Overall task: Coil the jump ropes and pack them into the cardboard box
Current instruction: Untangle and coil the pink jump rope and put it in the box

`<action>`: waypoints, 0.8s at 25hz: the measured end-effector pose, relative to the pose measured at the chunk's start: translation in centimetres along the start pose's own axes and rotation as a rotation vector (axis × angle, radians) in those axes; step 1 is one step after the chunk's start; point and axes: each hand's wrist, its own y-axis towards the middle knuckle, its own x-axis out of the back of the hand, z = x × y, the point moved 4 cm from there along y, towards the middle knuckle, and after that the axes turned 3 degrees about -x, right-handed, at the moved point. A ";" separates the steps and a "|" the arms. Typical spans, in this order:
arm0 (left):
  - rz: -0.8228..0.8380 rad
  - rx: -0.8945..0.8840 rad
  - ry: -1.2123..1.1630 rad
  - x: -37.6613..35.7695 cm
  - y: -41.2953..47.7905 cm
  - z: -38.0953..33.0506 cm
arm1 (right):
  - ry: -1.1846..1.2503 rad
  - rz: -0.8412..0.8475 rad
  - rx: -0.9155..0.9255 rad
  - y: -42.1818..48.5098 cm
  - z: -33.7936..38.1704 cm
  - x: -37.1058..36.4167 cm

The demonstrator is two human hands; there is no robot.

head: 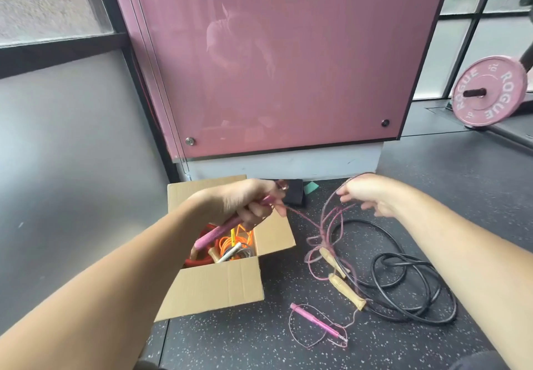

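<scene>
Left fingers (256,214) clench pink handle (215,234) over cardboard box (219,286); my right fingers (372,209) slack, right of it, above tangled black rope (374,266).

Gym corner, pink panel (277,61).
Speckled black floor (450,162) below it, window (49,0) to its left, pink weight plate (487,92) to its right.

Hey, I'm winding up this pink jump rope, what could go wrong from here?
The thin pink cable crosses the black rope and its wooden handles, so pulling may snag and drag them. The loose pink handle on the floor could catch in its own loop. The loops over your right hand look loose and may slip off.
</scene>
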 end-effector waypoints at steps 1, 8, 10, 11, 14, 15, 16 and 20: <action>-0.009 -0.047 -0.071 -0.1 0.0 -0.7 | -0.191 0.182 -0.026 -0.5 0.2 -0.6; -0.171 -0.097 -0.280 0.2 0.6 -1.7 | -0.298 0.004 0.134 -6.7 6.0 1.7; -0.208 -0.066 -0.322 0.0 0.6 -1.9 | -0.061 -0.285 0.377 -6.9 8.1 1.3; -0.213 -0.062 -0.354 -0.2 0.6 -2.2 | 0.038 -0.298 0.491 -6.9 8.9 -0.1; -0.179 -0.105 -0.518 -0.2 0.2 -3.1 | 0.273 -0.064 0.524 -5.6 8.5 -6.1; -0.166 -0.127 -0.608 -0.1 0.0 -3.5 | 0.320 -0.043 0.492 -4.8 7.9 -7.4; -0.150 -0.146 -0.711 0.1 -0.3 -3.9 | 0.337 -0.045 0.479 -4.1 7.3 -8.1; 0.023 -0.150 -0.961 0.1 -1.8 -5.4 | 0.126 -0.300 0.653 -2.6 6.5 -7.1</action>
